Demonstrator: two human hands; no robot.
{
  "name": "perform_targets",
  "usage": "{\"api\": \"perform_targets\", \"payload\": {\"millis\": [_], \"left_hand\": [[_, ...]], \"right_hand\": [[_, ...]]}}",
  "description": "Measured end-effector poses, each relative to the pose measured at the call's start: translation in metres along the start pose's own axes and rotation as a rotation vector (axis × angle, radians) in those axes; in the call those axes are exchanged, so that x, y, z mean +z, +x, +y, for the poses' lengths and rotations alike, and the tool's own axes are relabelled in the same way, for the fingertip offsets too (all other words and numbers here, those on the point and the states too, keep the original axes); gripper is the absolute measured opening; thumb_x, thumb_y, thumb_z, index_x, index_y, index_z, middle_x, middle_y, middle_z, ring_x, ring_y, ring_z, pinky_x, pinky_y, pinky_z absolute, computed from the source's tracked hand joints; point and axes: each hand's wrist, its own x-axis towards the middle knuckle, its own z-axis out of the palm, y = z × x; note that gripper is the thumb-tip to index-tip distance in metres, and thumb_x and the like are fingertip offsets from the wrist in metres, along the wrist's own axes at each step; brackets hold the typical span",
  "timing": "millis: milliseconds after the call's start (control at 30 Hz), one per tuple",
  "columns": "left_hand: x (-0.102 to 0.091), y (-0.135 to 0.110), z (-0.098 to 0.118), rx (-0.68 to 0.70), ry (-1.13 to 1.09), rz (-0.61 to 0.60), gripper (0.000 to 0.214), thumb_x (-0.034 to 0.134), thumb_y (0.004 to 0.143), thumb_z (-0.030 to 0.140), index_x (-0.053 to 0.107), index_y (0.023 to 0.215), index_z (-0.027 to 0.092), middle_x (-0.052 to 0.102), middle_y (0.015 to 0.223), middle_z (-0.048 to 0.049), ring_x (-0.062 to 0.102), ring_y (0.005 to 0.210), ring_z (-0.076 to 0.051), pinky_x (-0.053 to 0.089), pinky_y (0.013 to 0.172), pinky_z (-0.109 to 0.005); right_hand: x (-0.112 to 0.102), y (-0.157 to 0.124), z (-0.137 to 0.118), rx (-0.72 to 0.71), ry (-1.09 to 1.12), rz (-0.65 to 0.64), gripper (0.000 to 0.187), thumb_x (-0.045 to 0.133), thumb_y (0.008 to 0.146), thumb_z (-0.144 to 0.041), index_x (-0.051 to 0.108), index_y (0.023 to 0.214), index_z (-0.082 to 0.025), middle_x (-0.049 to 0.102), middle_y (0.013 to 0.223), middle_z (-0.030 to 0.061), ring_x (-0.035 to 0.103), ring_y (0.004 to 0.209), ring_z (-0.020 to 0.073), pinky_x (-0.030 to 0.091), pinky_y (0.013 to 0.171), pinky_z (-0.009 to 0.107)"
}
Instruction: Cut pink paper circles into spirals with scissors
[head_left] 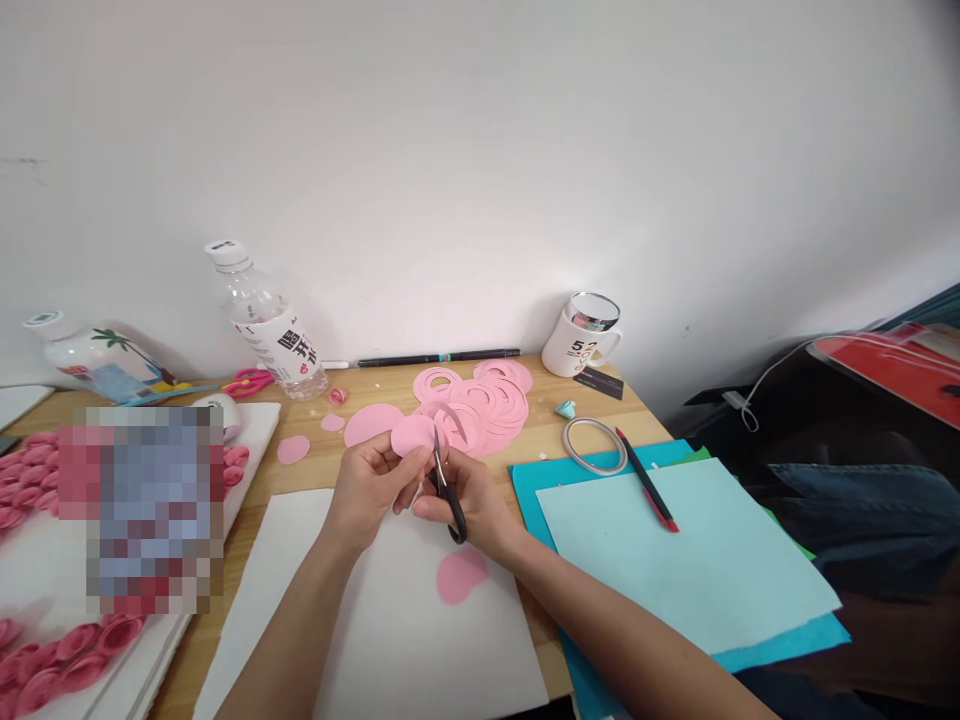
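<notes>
Pinched in the fingers of my left hand (367, 490) is a round piece of pink paper (412, 434). My right hand (476, 500) grips black-handled scissors (454, 515), whose blades meet the right edge of that paper; a thin pink strip curls away there. Behind the hands lies a heap of pink paper rings (487, 400). A larger pink disc (373, 421) rests left of the heap. Under my wrists spreads a white sheet (420, 640), with another pink paper piece (461, 577) on it near my right wrist.
A water bottle (274, 335) and a white mug (577, 338) stand against the wall. To the right are blue paper sheets (675, 560), a tape roll (594, 446) and a pen (646, 480). Rolled pink paper flowers (82, 650) sit on a white board at left, partly pixelated.
</notes>
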Motion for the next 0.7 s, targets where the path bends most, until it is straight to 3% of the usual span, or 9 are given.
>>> {"api": "perform_targets", "payload": {"millis": [367,700], "left_hand": [[-0.0018,0.0005,-0.0003,0.011,-0.010,-0.002,0.021,0.059,0.075,0.031,0.053,0.063,0.016,0.044,0.042,0.0058,0.035,0.035,-0.005,0.027,0.038,-0.020],[-0.0020,0.0016,-0.0001,-0.012,-0.076,0.005,0.021,0.060,0.074,0.029,0.050,0.062,0.016,0.050,0.047,0.0048,0.035,0.034,-0.003,0.025,0.036,-0.020]], "right_hand": [[-0.0001,-0.0006,-0.0010,0.006,0.006,-0.008,0.046,0.077,0.054,-0.045,0.047,0.078,-0.019,0.037,0.052,-0.0085,0.029,0.045,0.0056,0.022,0.043,0.019],[0.0006,-0.0006,-0.0023,0.032,0.004,0.028,0.046,0.077,0.053,-0.045,0.050,0.078,-0.018,0.043,0.051,-0.0077,0.036,0.044,0.0064,0.029,0.043,0.020]]}}
